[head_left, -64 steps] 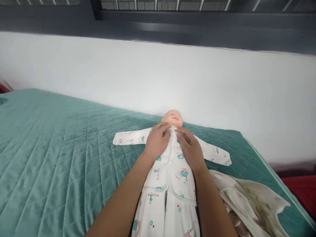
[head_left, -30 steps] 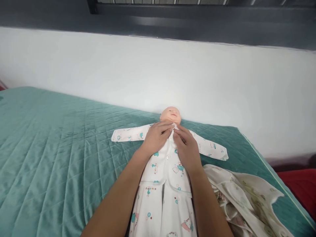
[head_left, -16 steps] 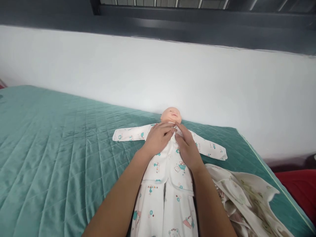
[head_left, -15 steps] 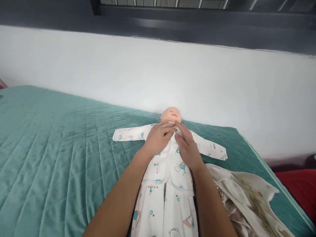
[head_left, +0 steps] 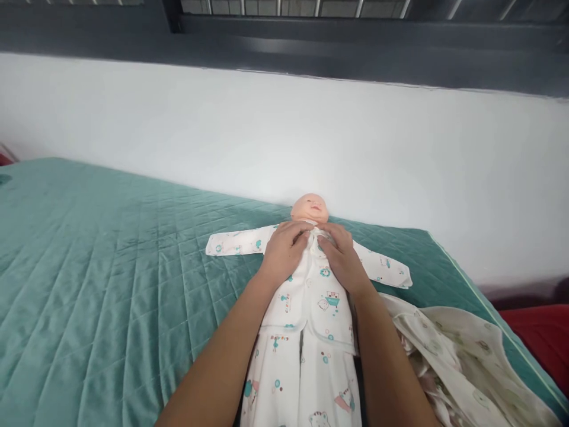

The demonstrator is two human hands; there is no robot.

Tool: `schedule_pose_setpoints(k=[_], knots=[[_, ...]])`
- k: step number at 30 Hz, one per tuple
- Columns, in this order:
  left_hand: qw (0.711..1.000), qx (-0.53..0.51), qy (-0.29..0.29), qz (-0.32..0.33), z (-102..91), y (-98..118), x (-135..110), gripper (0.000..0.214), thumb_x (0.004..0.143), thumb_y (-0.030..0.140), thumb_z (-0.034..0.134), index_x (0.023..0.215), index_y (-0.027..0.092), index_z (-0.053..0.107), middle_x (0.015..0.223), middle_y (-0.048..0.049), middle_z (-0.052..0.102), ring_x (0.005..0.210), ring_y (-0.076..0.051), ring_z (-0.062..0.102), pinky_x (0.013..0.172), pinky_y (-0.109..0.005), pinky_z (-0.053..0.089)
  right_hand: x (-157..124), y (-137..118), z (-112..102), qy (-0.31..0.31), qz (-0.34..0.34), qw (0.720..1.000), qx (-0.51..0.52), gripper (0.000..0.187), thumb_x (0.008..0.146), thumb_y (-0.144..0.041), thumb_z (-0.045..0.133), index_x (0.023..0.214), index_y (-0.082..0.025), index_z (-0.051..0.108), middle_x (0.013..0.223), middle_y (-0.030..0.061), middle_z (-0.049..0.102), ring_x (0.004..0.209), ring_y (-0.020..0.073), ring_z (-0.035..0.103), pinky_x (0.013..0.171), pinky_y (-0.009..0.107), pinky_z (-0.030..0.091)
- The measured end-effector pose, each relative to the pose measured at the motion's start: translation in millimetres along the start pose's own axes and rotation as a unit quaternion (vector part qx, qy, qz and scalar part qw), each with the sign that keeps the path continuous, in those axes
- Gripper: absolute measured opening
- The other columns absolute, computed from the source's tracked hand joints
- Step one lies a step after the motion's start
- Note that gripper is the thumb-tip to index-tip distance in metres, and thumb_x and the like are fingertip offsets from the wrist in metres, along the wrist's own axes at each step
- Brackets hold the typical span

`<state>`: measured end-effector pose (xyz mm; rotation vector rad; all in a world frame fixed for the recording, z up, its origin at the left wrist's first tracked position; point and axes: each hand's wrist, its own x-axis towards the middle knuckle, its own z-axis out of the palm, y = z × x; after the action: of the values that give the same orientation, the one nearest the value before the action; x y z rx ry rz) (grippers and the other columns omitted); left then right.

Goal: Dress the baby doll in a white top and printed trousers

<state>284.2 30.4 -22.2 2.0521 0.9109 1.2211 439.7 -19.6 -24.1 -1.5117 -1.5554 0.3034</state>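
the doll (head_left: 310, 207) lies face up on the bed (head_left: 133, 267), pointing to 12 o'clock. left hand (head_left: 284, 249) and right hand (head_left: 343, 258) curl on its shirt (head_left: 296, 299); whether pinching, i cannot tell. the shirt seems soft, light; best held by its front edges.

"What lies beneath the fingers (head_left: 339, 234)?"
"A doll (head_left: 310, 207) on its back in white printed clothes (head_left: 293, 302), on a green quilted cover (head_left: 133, 267)."
"And what else?"
"A crumpled pale cloth (head_left: 466, 367), to the right of the fingers and lower in view."
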Motion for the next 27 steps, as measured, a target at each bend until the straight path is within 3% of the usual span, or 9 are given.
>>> schedule_pose_setpoints(k=[11,20,27], knots=[[1.0,-0.015,0.007,-0.02,2.1,-0.9,0.6,0.017,0.092,0.021,0.058,0.094,0.024,0.075,0.116,0.0,0.074,0.119,-0.019,0.059,0.108,-0.037,0.043,-2.2,0.3,3.5,-0.007,0.077,0.992,0.101,0.021,0.089,-0.04,0.053,0.105,-0.027,0.058,0.127,0.0039,0.063,0.124,0.0246,0.051,0.107,0.043,0.036],[0.999,-0.019,-0.016,-0.035,-0.1,3.0,1.8,0.021,0.093,0.02,0.055,0.086,0.025,0.074,0.119,0.0021,0.073,0.121,-0.018,0.058,0.109,-0.036,0.041,-2.5,-10.6,-0.2,-0.002,0.085,0.992,0.09,0.012,0.088,-0.037,0.054,0.088,-0.026,0.06,0.123,0.001,0.065,0.124,0.0245,0.052,0.108,0.043,0.033],[0.998,-0.032,-0.002,-0.059,1.7,0.3,1.4,0.015,0.092,0.021,0.055,0.083,0.023,0.067,0.122,-0.0011,0.071,0.12,-0.02,0.059,0.108,-0.038,0.042,-2.9,-9.9,2.1,0.046,0.104,0.984,0.137,0.012,0.085,-0.035,0.06,0.084,-0.025,0.067,0.12,0.0021,0.069,0.119,0.0232,0.058,0.107,0.04,0.038]])
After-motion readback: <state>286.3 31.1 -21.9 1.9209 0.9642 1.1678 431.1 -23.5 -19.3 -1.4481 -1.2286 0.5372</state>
